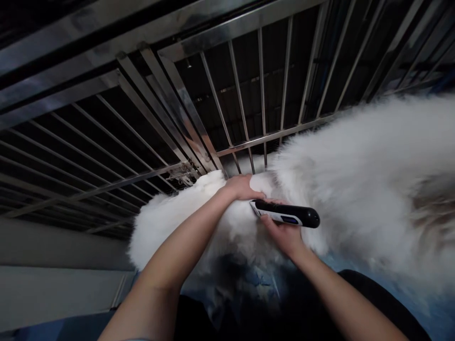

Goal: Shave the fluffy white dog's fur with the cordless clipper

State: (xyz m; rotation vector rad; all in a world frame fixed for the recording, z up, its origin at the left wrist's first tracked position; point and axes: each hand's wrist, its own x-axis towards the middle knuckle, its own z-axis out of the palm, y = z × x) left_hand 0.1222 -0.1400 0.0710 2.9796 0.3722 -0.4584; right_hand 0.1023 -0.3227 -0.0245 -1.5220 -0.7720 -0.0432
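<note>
My right hand (286,237) is closed around a black and silver electric hair clipper (289,214). The clipper's blade end points left and touches the white fur of a fluffy animal (355,189), which looks like a dog. Just above the blade, my left hand (243,186) lies on the animal, its thumb stretched toward the clipper and its other fingers partly hidden. Short-trimmed fur (265,182) shows beside the left hand, while long fur stands on the right. Loose-looking white fluff (245,232) hangs below the blade.
A metal cage (249,90) with vertical bars runs behind the animal. Its latch (185,175) sits near the fur on the left. A pale panel (60,289) stands at lower left. Blue surface (408,293) shows under the animal, by my dark-clothed legs (384,293).
</note>
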